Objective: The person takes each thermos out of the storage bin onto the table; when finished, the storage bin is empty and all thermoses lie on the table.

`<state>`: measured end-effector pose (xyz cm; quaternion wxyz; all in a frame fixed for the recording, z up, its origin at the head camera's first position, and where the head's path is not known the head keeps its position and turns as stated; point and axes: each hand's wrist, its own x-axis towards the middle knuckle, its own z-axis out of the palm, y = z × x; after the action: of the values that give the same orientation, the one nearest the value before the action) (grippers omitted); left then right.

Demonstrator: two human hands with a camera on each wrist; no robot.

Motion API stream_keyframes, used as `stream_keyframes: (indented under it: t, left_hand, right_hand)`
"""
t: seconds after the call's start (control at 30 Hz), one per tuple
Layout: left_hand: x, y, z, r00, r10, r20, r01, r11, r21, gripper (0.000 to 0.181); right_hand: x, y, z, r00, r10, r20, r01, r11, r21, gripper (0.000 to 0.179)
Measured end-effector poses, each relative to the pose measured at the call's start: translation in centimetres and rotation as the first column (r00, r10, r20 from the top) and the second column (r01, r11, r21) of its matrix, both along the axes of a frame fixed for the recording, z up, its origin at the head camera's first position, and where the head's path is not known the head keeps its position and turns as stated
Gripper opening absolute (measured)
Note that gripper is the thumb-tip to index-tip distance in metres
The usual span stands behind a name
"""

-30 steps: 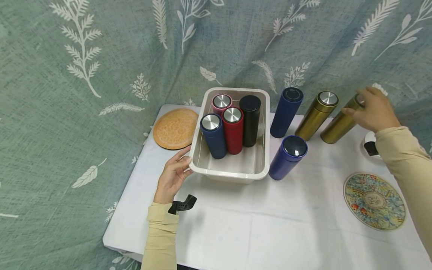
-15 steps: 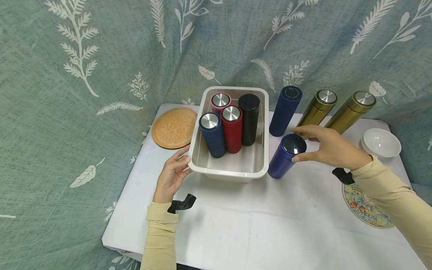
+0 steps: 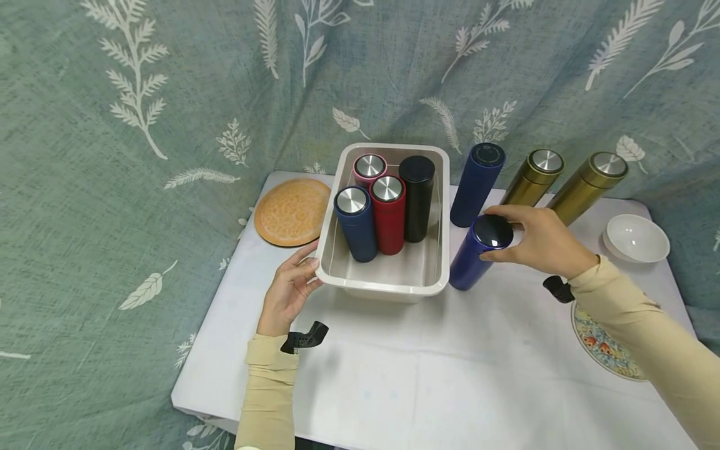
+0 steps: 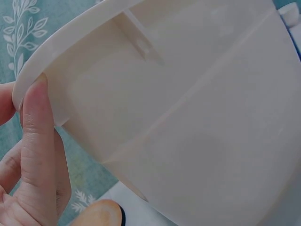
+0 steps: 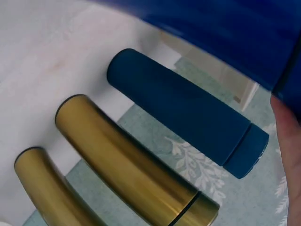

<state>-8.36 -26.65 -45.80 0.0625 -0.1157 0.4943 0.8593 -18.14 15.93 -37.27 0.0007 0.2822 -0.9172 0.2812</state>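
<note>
My right hand (image 3: 542,240) grips a glossy blue vacuum flask (image 3: 472,262) around its dark shiny lid, thumb on the near side and fingers behind. In the right wrist view that blue flask (image 5: 211,33) crosses the top, with part of a finger at the right edge. The flask stands upright just right of a pale plastic bin (image 3: 388,290). With my left hand (image 3: 287,290) I pinch the bin's left rim near its front corner. Inside the bin stand a pink flask (image 3: 367,179), a navy one (image 3: 360,234), a red one (image 3: 389,222) and a black one (image 3: 417,206).
Behind my right hand stand a dark blue flask (image 3: 475,187) and two gold flasks (image 3: 523,187). A white bowl (image 3: 635,239) and a patterned round mat (image 3: 604,344) lie to the right, an orange round mat (image 3: 292,212) to the left. A leaf-print curtain hangs behind the table.
My right hand has left the far gold flask, come left and taken hold of the glossy blue flask, whose base has shifted up slightly. The left hand has stayed on the rim.
</note>
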Motion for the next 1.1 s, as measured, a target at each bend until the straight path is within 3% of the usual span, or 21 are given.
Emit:
stream_keyframes:
  t: [0.5,0.8,1.1]
  left_hand:
    - [0.0,-0.1,-0.1,1.000,-0.007,0.008,0.007,1.000,-0.015,0.038]
    - [0.0,-0.1,-0.1,1.000,-0.004,0.004,0.004,1.000,-0.023,0.038]
    - [-0.1,-0.1,-0.2,1.000,-0.008,0.000,0.008,1.000,-0.016,0.037]
  right_hand:
    - [-2.4,-1.1,-0.2,0.989,-0.146,0.017,0.146,0.989,-0.001,0.074]
    - [-2.3,-1.3,0.2,0.992,-0.095,0.088,0.093,0.995,0.032,0.078]
    - [-2.2,-2.4,1.1,0.996,-0.077,0.041,0.078,0.997,-0.019,0.073]
